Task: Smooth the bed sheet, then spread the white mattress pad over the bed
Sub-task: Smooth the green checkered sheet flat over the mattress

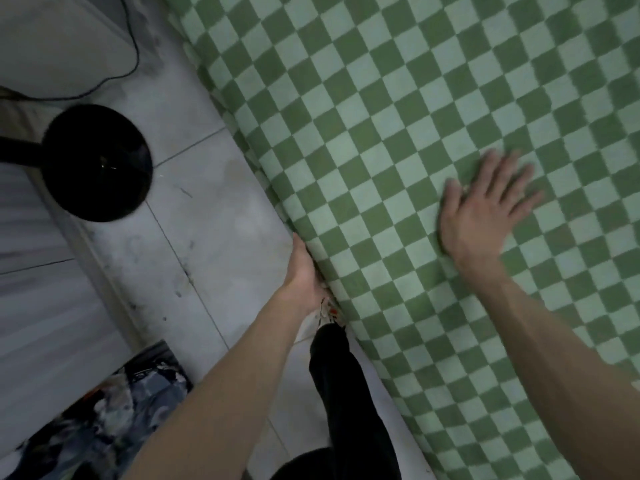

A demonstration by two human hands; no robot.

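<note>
A: Biggest risk, judging from this? The left hand (304, 271) at the bed sheet's (398, 116) near edge: if it tugs there, the checks ruck up again. Can't tell its grip, fingers are hidden behind the hanging edge.

B: Farther in, the right hand (485, 206) lies flat on the sheet, fingers spread apart, holding nothing. White mattress pad isn't in view.

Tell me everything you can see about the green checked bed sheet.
The bed sheet is a checkerboard of dark and pale green squares, soft and slightly fuzzy in look. It lies mostly flat over the bed and drapes down the side toward the tiled floor. The right hand presses flat on top, fingers spread; the left hand touches its hanging edge.
</note>
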